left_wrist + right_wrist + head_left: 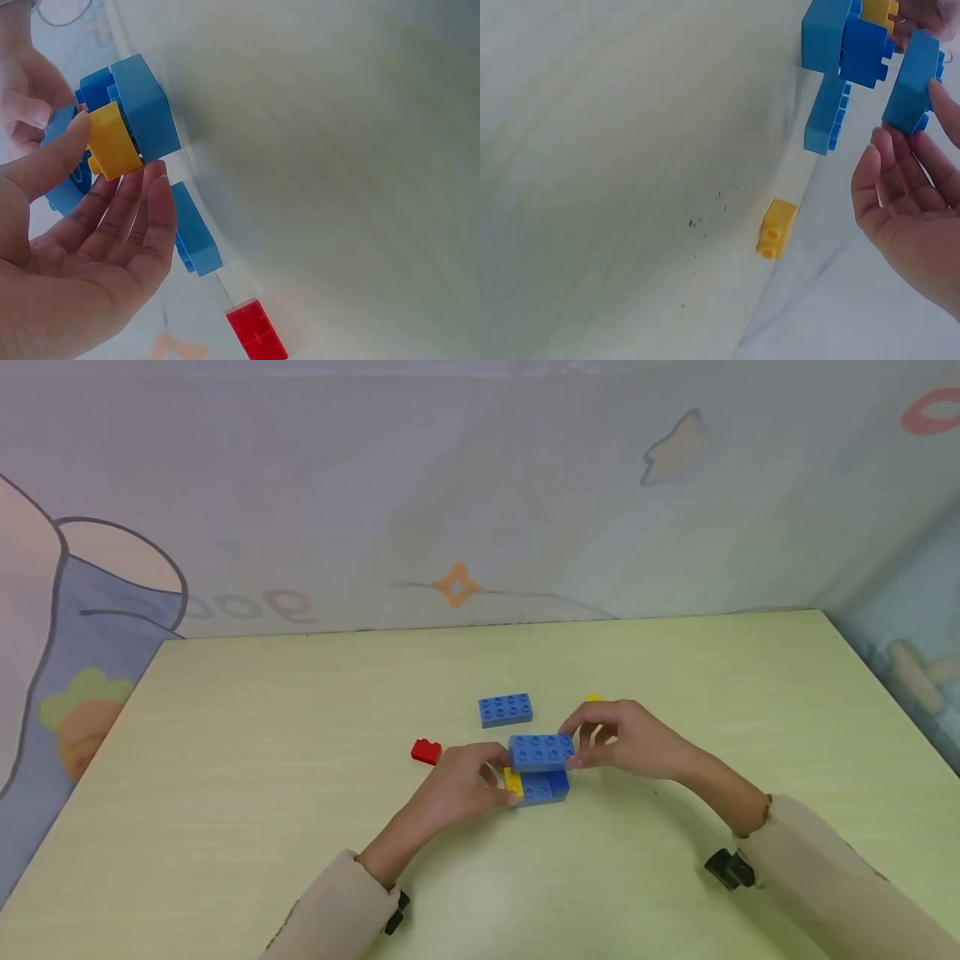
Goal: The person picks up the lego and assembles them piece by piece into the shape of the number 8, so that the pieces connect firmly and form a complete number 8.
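My right hand point(630, 739) pinches a light blue eight-stud brick point(540, 753) by its right end. That brick hovers over a small stack: a light blue base brick point(144, 105) with a yellow brick point(112, 141) on its left end and a darker blue brick point(865, 52) on its right end. Between the two end bricks, studs of the base show in the head view. My left hand point(463, 781) grips the stack's left end, thumb and fingers about the yellow brick. In the right wrist view a gap separates the held brick from the stack.
Behind the stack lies another light blue brick point(506, 711). A small red brick point(426, 752) sits left, close to my left hand. Beyond my right hand is a loose yellow brick point(777, 229), mostly hidden in the head view. A printed cloth point(360, 493) hangs behind the table point(247, 760).
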